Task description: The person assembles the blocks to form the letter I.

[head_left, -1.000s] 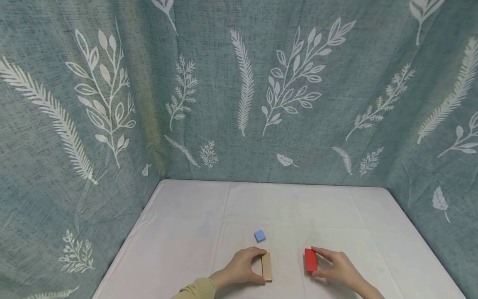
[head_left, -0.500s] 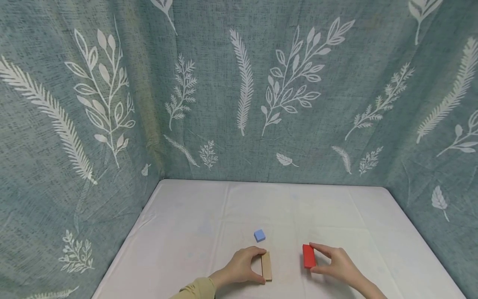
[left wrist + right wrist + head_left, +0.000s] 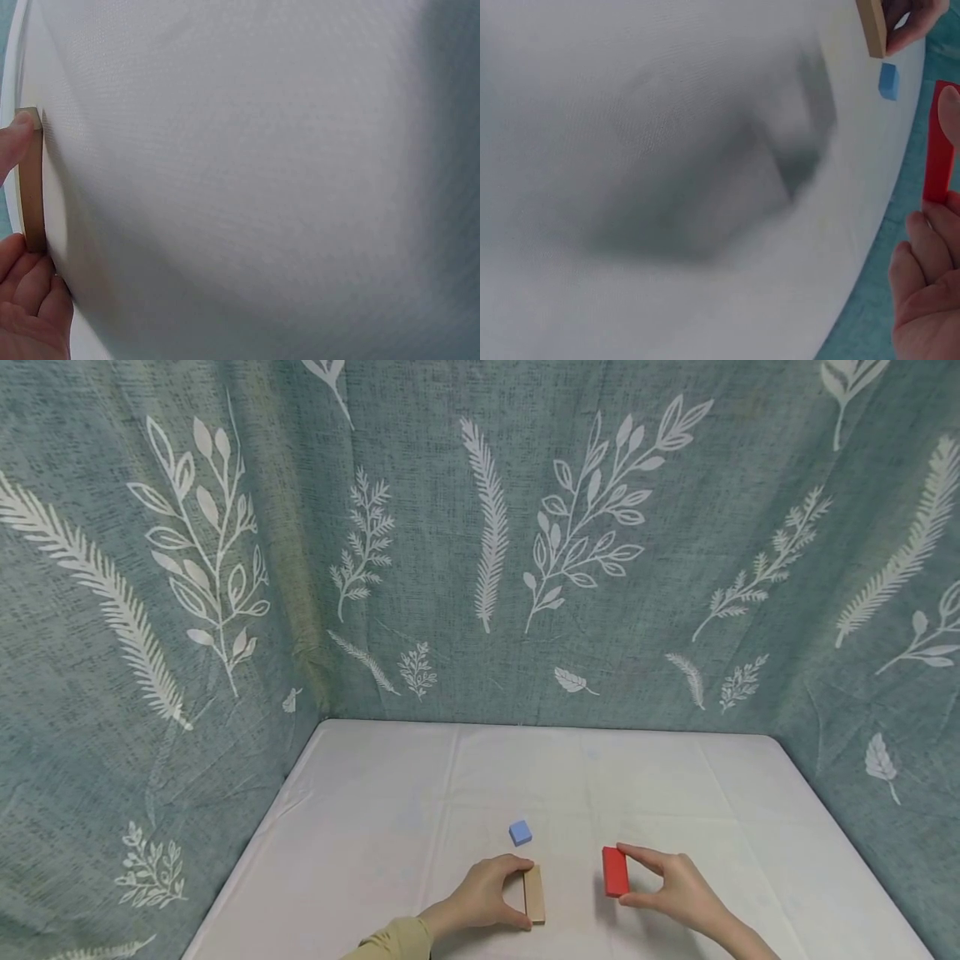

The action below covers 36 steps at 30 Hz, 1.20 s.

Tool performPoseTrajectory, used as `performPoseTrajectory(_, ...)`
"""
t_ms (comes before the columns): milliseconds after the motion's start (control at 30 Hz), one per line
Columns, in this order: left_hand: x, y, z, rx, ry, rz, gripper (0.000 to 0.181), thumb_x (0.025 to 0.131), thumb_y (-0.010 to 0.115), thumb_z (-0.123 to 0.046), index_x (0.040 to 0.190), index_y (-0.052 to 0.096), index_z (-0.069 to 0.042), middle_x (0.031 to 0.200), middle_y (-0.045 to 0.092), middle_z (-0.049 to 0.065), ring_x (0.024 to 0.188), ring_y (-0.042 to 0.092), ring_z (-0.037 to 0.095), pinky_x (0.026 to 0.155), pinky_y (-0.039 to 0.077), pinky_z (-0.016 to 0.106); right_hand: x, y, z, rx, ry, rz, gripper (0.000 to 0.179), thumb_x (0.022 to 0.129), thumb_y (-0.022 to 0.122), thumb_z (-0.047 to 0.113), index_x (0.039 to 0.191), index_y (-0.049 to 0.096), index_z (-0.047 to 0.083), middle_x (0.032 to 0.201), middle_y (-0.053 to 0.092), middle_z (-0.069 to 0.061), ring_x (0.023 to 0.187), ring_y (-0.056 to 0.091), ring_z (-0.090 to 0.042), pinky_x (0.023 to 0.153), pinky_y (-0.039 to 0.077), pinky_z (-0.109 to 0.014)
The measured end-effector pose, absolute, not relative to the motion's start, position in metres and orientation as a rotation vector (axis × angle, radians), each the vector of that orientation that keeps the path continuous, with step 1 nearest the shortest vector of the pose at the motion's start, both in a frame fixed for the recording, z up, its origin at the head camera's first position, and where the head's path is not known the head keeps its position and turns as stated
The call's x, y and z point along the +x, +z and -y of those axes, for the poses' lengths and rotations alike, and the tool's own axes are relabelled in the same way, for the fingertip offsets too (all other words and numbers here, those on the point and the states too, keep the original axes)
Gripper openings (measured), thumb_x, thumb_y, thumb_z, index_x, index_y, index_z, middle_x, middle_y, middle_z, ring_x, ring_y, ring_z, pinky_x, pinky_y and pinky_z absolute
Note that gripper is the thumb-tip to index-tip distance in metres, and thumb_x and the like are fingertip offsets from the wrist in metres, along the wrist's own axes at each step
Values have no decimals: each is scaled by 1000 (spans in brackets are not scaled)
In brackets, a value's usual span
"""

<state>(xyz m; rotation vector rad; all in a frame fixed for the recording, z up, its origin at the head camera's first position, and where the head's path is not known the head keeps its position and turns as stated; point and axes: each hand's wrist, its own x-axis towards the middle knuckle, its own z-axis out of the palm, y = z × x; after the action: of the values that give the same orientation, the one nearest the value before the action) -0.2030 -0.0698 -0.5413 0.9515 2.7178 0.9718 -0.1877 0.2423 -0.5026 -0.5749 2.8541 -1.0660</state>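
My left hand [image 3: 482, 894] pinches a plain wooden block [image 3: 534, 896] by its two ends, thumb at the near end and fingers at the far one. In the left wrist view the same wooden block [image 3: 32, 191] stands on its long narrow side, close against the white cloth. To the right, my right hand [image 3: 670, 888] grips a red oblong block [image 3: 615, 872] between thumb and fingertips. The red block [image 3: 938, 154] is raised off the table, and its shadow falls on the cloth below. A small blue cube [image 3: 520, 832] lies just beyond the wooden block.
A white cloth [image 3: 390, 793] covers the table. Green-blue curtains [image 3: 435, 568] with white leaf prints hang behind the table and along both sides.
My right hand has lifted the red block from the table and carried it a little left and away from me. The left hand and the wooden block have stayed put.
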Motion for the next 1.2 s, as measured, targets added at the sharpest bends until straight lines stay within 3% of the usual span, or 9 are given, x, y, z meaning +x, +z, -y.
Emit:
performPoseTrajectory(500,-204,-542,70,906,983,-2696,71,64,86,-37,124,60,-10,123,64,0,114,60,13,99,48,28,-180,-494,-235,-607,-1106,-2781,73,71,77,47,126,59,3,125,65,-6,115,60,-32,90,54,-45)
performPoseTrajectory(1033,-202,-540,70,897,989,-2689,70,64,86,-36,123,60,-8,122,65,2,114,60,15,98,48,31,-174,-501,-231,-665,-1081,-2783,72,71,76,50,125,61,6,124,66,-2,113,62,-25,89,56,-38)
performPoseTrajectory(1200,-203,-541,71,915,990,-2694,70,64,86,-35,123,61,-8,121,65,2,113,61,15,97,49,30,-173,-503,-228,-660,-1095,-2749,72,70,78,48,125,61,4,124,66,-4,114,62,-27,89,55,-43)
